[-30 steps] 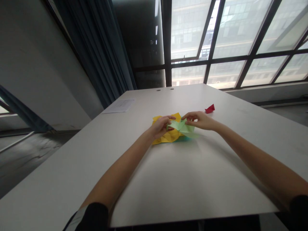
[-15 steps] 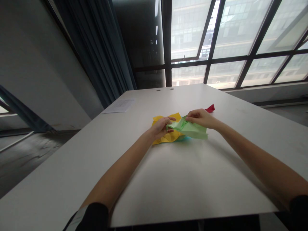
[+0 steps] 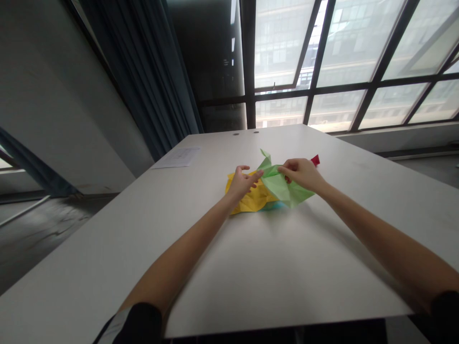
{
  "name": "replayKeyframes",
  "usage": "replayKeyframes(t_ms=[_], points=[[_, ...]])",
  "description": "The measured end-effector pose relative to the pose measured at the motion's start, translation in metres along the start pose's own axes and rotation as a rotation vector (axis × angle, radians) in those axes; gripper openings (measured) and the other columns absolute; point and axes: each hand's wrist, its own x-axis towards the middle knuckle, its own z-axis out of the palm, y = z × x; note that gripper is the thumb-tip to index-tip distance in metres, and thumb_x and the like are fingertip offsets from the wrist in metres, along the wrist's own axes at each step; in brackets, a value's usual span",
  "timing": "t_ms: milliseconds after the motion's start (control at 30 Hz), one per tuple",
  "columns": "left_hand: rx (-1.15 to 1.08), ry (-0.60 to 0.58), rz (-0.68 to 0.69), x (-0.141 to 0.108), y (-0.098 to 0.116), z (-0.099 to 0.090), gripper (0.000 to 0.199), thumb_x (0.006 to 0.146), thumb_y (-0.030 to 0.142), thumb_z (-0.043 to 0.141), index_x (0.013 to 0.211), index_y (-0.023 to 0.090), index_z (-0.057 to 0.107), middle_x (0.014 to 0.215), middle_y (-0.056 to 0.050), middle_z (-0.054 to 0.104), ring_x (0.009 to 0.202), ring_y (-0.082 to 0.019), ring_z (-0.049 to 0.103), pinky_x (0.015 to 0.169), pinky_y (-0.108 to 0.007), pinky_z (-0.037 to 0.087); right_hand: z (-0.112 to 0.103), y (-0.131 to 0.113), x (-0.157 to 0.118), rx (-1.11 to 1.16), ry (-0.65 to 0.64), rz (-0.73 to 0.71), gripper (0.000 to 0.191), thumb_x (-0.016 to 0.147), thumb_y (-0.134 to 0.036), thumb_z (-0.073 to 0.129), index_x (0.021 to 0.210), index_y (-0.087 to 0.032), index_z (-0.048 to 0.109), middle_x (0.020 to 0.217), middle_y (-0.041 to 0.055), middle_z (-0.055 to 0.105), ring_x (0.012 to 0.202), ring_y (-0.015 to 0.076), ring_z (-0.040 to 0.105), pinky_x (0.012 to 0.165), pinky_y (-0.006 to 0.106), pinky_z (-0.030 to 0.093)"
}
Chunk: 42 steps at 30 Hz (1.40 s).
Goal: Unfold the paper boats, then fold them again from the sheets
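A creased light green paper [image 3: 287, 189] hangs above the table, pinched at its upper part by my right hand [image 3: 300, 173]. My left hand [image 3: 244, 184] has its fingers apart at the paper's left edge, over a yellow creased paper [image 3: 256, 199]. Its fingertips are close to the green paper; whether they touch it I cannot tell. A bit of blue paper [image 3: 274, 206] shows beneath the yellow one. Behind my right hand lies a small red folded paper [image 3: 315, 160], partly hidden.
The white table [image 3: 222, 277] reaches toward the windows. Printed sheets [image 3: 176, 157] lie at its far left, and two dark round holes are near the far edge. A dark blue curtain [image 3: 143, 71] hangs beyond on the left.
The green paper has opened out and turned, with one corner now pointing up. My left hand has loosened its fingers from it. My right hand stays pinched on the paper.
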Motion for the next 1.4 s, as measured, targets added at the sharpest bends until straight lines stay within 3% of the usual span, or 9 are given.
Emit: replayKeyframes(t_ms=[133,267,433,567,667,867,1033,1200,1400], points=[[0.026,-0.094,0.068,-0.003,-0.003,0.004,0.042,0.064,0.025,0.066,0.098,0.020,0.043,0.069,0.002,0.057,0.060,-0.010,0.055,0.052,-0.019,0.041,0.002,0.006,0.004,0.143,-0.107,0.051,0.027,0.071,-0.043,0.060,0.061,-0.018,0.060,0.050,-0.0005,0.059,0.047,0.0127,0.055,0.051,0.026,0.042],[0.034,-0.097,0.118,0.001,-0.010,0.002,0.038,0.060,0.010,0.060,0.094,0.019,0.047,0.056,0.008,0.045,0.047,-0.006,0.046,0.049,-0.018,0.040,-0.001,0.012,0.009,0.336,-0.105,0.194,0.030,0.067,-0.043,0.066,0.058,-0.017,0.057,0.047,-0.0015,0.052,0.043,0.0087,0.048,0.044,0.022,0.037],[0.043,-0.130,0.047,0.004,-0.011,0.001,0.035,0.056,0.009,0.054,0.091,0.016,0.054,0.055,0.006,0.049,0.046,-0.007,0.047,0.047,-0.018,0.039,-0.011,0.022,0.015,0.713,-0.117,0.343,0.030,0.063,-0.039,0.072,0.061,-0.016,0.052,0.051,-0.0038,0.046,0.041,0.0047,0.041,0.039,0.020,0.034],[-0.081,-0.147,-0.064,0.006,-0.010,-0.001,0.030,0.053,0.010,0.047,0.081,0.014,0.058,0.060,0.002,0.056,0.050,-0.010,0.052,0.048,-0.021,0.042,-0.014,0.043,0.021,0.802,-0.007,0.461,0.027,0.066,-0.035,0.071,0.062,-0.017,0.051,0.054,-0.0046,0.044,0.042,0.0042,0.039,0.038,0.018,0.032],[-0.224,-0.139,-0.066,0.007,-0.008,-0.004,0.029,0.048,0.010,0.043,0.072,0.013,0.059,0.056,0.002,0.053,0.048,-0.009,0.048,0.046,-0.020,0.040,-0.012,0.055,0.022,0.848,0.042,0.514,0.025,0.074,-0.042,0.061,0.068,-0.020,0.053,0.063,-0.0018,0.052,0.051,0.0082,0.048,0.044,0.020,0.041],[-0.458,-0.136,-0.070,0.005,-0.001,-0.007,0.044,0.043,0.007,0.041,0.082,0.014,0.058,0.065,0.001,0.058,0.055,-0.010,0.052,0.053,-0.022,0.045,-0.008,0.045,0.011,0.974,-0.350,0.408,0.047,0.078,-0.064,0.040,0.104,-0.027,0.053,0.109,0.0043,0.057,0.088,0.0187,0.058,0.070,0.032,0.052],[-0.460,-0.098,-0.052,0.006,0.000,-0.008,0.048,0.044,0.008,0.041,0.089,0.015,0.058,0.071,0.000,0.060,0.059,-0.012,0.054,0.055,-0.023,0.046,0.004,0.038,0.003,0.820,-0.514,0.324,0.053,0.074,-0.034,0.064,0.121,-0.030,0.041,0.118,0.0045,0.054,0.099,0.0171,0.057,0.082,0.032,0.049],[-0.512,-0.113,-0.051,0.007,0.001,-0.009,0.054,0.045,0.007,0.042,0.096,0.015,0.058,0.073,-0.001,0.061,0.060,-0.012,0.055,0.050,-0.020,0.044,0.021,0.039,0.000,0.864,-0.396,0.343,0.058,0.070,-0.022,0.067,0.120,-0.027,0.038,0.093,0.0017,0.064,0.085,0.0149,0.061,0.077,0.032,0.050],[-0.437,0.021,-0.040,0.011,0.006,-0.016,0.061,0.048,0.009,0.045,0.107,0.019,0.055,0.072,0.000,0.060,0.053,-0.009,0.051,0.047,-0.018,0.041,0.021,0.036,0.012,0.862,0.021,0.325,0.056,0.070,-0.023,0.064,0.118,-0.028,0.035,0.069,-0.0039,0.061,0.062,0.0140,0.060,0.059,0.028,0.051]])
